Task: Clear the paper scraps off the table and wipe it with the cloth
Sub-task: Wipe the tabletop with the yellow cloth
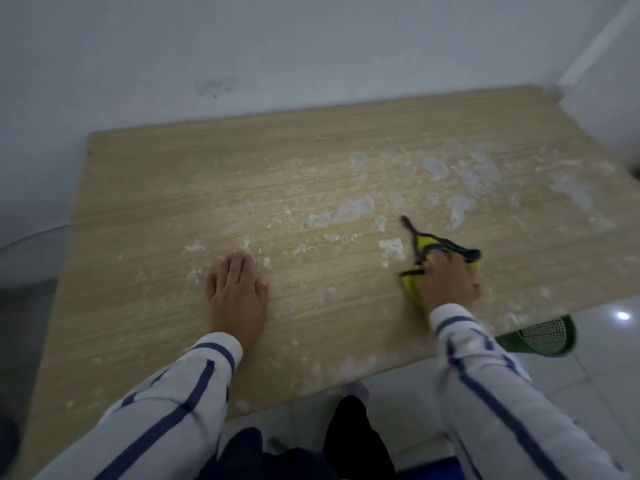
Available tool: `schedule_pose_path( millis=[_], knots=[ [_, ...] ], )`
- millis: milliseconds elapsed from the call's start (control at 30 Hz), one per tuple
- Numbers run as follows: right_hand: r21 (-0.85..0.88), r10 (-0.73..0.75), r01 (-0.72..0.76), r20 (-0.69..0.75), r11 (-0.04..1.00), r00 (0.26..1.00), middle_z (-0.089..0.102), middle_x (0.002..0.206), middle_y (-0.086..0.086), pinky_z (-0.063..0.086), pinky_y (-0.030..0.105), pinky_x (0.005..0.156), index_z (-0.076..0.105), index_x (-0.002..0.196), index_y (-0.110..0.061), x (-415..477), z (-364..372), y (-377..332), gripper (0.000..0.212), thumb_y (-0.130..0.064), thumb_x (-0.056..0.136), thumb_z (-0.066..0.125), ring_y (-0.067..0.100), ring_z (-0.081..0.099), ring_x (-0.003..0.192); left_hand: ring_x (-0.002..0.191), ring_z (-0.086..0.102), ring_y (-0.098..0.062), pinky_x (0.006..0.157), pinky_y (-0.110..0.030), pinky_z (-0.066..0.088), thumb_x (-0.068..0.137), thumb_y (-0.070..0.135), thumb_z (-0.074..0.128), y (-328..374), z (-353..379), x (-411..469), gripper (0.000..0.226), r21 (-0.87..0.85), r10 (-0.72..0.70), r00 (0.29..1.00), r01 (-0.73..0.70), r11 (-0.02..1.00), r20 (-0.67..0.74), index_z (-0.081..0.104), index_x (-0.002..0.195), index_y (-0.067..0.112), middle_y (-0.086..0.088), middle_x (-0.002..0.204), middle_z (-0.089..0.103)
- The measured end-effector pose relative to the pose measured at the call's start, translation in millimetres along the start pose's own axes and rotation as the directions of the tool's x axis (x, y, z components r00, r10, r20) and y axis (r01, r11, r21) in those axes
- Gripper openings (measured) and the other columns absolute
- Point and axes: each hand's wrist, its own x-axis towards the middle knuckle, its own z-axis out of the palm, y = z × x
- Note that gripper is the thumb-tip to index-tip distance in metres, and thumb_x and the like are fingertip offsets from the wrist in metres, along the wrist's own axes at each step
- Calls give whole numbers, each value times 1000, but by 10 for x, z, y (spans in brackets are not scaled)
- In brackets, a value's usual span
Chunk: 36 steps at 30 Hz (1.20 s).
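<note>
A light wooden table carries several white paper scraps spread over its middle and right side, with smaller bits near the front edge. My left hand lies flat on the tabletop at centre left, fingers straight, next to some tiny scraps. My right hand grips a yellow cloth with dark edging against the table near the right front edge. The cloth bunches out from under the hand towards the scraps. Both sleeves are white with blue stripes.
A green mesh waste bin stands on the tiled floor just below the table's right front edge. A white wall runs behind the table and along its right side. My legs are in front of the table.
</note>
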Motion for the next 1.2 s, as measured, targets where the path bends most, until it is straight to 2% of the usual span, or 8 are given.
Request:
schedule_pose_path(
  millis=[100,267,400,567,800,867,1033,1200],
  knots=[
    [173,-31,49,-106,984,994,62,110,14,46,35,77,62,104,-18,-28,-83,-184,22,-21,94,43,34,57,101,143,14,-24,116,-48,10,97,34,30,-4,-5,-5,52,-12,16,1000,-16,1000,-18,29,144,12,-5,152,27],
    [184,-630,616,29,766,776,60,110,12,48,44,79,57,109,-15,-1422,176,-1159,26,-22,88,44,36,56,93,145,10,-22,116,-46,5,99,33,27,9,-37,-9,51,-10,13,1000,-13,1000,11,28,146,11,-5,156,21],
    [96,-543,540,7,836,840,62,111,13,49,42,77,60,114,-17,-1068,184,-491,44,-18,70,62,38,59,91,145,5,-22,116,-46,5,98,32,29,38,-51,-53,54,-3,33,999,-33,999,39,21,148,12,-5,157,16],
    [229,45,-26,-75,973,996,53,122,19,41,41,91,58,118,-8,-223,56,314,30,-18,93,44,37,49,109,146,-1,-21,117,-45,0,99,34,26,303,4,-233,56,-24,98,990,-96,995,105,14,149,13,-4,158,8],
    [211,-580,569,-8,795,814,65,104,8,52,40,72,63,108,-19,-1181,195,-615,38,-26,71,58,32,62,85,146,-1,-20,116,-44,1,100,33,23,708,120,-322,55,-6,200,967,-202,979,158,11,150,13,-4,159,6],
    [103,-557,558,-41,824,830,66,103,11,52,40,70,63,108,-17,-832,202,-224,41,-22,69,57,35,63,85,146,0,-21,117,-45,1,99,35,23,726,125,-285,56,-15,217,961,-218,976,174,13,149,13,-5,158,7],
    [88,-82,87,-55,992,995,55,127,13,38,36,92,55,123,-11,113,97,542,37,-20,90,41,32,49,109,145,-1,-23,117,-47,4,98,38,21,835,148,-214,58,-5,210,961,-213,977,178,13,149,11,-6,158,9],
    [201,-445,458,-111,866,889,64,109,9,48,39,78,63,110,-17,-451,213,-550,32,-27,82,50,32,61,93,145,-3,-21,117,-44,1,100,37,22,1123,225,11,56,-7,222,959,-225,974,178,10,150,15,-4,159,3]
  ],
)
